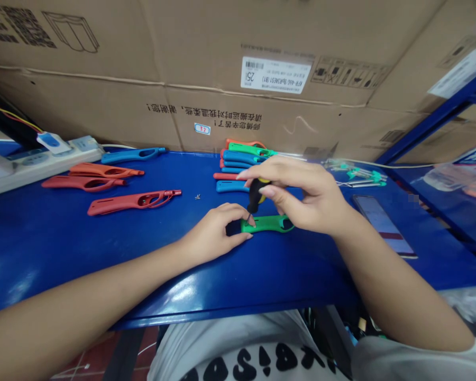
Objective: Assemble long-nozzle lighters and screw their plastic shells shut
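Note:
A green lighter casing (pixel 265 224) lies flat on the blue table, its looped end to the right. My left hand (pixel 218 230) pinches the casing's left end between thumb and fingers. In my right hand (pixel 301 193) is a short screwdriver (pixel 255 196) with a black and yellow handle, held nearly upright. Its tip meets the casing close to my left fingertips; whether a screw is under it I cannot tell. A few small screws (pixel 197 197) lie to the left of my left hand.
Red casings (pixel 130 202), an orange casing (pixel 103 170) and a blue casing (pixel 133 154) lie left. More coloured casings (pixel 238 157) are stacked behind my hands. Metal-and-green parts (pixel 363 174) and a phone (pixel 384 226) are right. A power strip (pixel 35 161) stands left; cardboard (pixel 206 63) forms the back.

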### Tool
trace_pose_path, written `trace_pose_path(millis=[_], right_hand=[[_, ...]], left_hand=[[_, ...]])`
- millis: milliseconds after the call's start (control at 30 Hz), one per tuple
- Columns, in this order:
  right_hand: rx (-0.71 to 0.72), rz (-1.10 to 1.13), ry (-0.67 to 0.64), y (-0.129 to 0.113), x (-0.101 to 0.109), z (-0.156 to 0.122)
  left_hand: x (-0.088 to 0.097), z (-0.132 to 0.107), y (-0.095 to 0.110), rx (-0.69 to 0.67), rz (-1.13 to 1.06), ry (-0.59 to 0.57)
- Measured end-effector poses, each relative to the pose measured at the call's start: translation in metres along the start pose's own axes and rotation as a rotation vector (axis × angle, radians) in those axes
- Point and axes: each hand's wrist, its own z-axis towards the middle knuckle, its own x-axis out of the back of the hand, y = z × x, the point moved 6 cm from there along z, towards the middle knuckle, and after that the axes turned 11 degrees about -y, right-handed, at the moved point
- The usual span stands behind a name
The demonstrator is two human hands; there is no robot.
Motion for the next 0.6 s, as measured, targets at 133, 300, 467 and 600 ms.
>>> trace_pose_path(millis=[133, 300, 467, 600], right_hand=[[-0.019, -0.182, 0.104, -0.002, -0.001, 0.000], [-0.052, -0.027, 0.049, 0.002, -0.005, 0.000], [0.008, -0.085, 0.042, -0.009, -0.003, 0.001], [0.008, -0.192, 0.052, -0.014, -0.006, 0.003]], left_hand=[[0.000, 0.000, -0.001, 0.005, 0.006, -0.001], [0.000, 0.001, -0.001, 0.029, -0.004, -0.012], [-0.001, 0.000, -0.002, 0.039, 0.014, 0.003], [-0.003, 0.001, -0.002, 0.051, 0.025, 0.014]])
